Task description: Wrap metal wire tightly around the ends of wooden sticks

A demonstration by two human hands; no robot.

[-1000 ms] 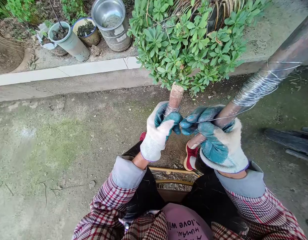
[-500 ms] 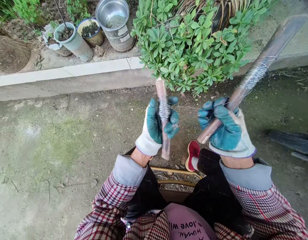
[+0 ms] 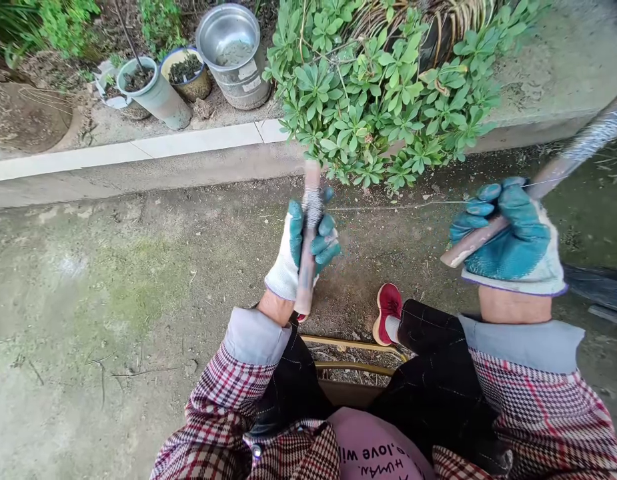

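Left hand (image 3: pixel 301 247) grips short stick (image 3: pixel 307 253) upright, wire coil near its top. Right hand (image 3: pixel 511 240) closed around long rod (image 3: pixel 553 173), held well apart. Thin wire (image 3: pixel 388 207) stretches taut between them, above dirt ground (image 3: pixel 113 287).

Tally by kind.
You have two gloved hands (left hand (image 3: pixel 299 250), right hand (image 3: pixel 513 240)), two sticks (short stick (image 3: pixel 303 293), long stick (image 3: pixel 583 143)), one wire (image 3: pixel 388 207), three containers (grey pot (image 3: pixel 163 107), yellow pot (image 3: pixel 198 87), steel bucket (image 3: pixel 243 87)), one shrub (image 3: pixel 378 100).
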